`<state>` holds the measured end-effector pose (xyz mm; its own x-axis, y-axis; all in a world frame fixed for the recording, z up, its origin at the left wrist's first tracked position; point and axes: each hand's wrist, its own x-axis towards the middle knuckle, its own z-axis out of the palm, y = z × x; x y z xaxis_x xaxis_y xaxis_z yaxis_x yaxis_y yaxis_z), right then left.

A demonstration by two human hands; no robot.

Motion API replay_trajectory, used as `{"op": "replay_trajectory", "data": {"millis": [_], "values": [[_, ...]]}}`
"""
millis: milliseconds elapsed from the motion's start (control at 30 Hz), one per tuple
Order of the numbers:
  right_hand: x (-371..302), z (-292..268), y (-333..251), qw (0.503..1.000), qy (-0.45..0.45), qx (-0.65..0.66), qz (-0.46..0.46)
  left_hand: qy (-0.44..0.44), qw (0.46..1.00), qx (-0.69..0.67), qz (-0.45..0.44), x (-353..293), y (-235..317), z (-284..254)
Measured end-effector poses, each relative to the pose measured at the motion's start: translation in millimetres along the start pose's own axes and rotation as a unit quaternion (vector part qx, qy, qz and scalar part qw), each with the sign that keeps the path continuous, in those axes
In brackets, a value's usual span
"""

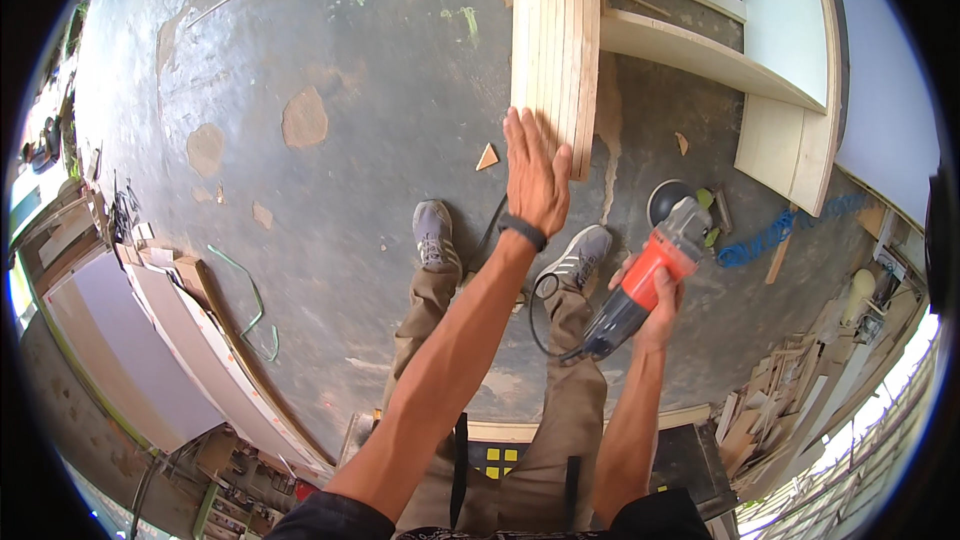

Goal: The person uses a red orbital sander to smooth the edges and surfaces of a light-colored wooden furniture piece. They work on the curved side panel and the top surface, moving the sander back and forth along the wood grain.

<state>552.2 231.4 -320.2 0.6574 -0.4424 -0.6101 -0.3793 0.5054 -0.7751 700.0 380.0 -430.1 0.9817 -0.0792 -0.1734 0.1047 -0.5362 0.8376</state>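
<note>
My left hand [536, 176], with a dark band at its wrist, lies flat with fingers stretched on the near end of a long bundle of pale wooden strips [556, 35]. The strips run side by side away from me. To the right, my right hand [656, 305] is wrapped round the body of a red and black angle grinder [650, 275]. Its round disc [670, 202] points away from me, apart from the wood. A black cord [533, 325] loops from the grinder's rear end toward my legs.
A wooden frame with white panels [785, 25] stands at the far right. Near it lies a coiled blue hose [757, 240]. Wood offcuts [785, 385] are piled at the right. A small triangular wood piece [487, 157] and a green strap [250, 290] lie on the floor; boards [130, 340] lean at the left.
</note>
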Motion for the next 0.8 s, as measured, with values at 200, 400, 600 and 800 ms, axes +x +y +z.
{"op": "replay_trajectory", "data": {"millis": [200,400,600,800], "values": [[-29,-15,29,0.999,0.013,-0.041,0.025,-0.049,0.996,0.068,0.005,-26,-11,23],[-32,-16,40,0.999,-0.002,-0.041,0.015,-0.072,0.997,-0.020,-0.035,-53,-35,13],[-27,-2,40,0.999,-0.011,-0.053,0.000,-0.083,0.992,-0.077,-0.053,-45,-79,2],[-32,11,60,0.992,-0.053,-0.116,-0.002,-0.206,0.955,-0.095,-0.192,-63,-116,-42]]}}
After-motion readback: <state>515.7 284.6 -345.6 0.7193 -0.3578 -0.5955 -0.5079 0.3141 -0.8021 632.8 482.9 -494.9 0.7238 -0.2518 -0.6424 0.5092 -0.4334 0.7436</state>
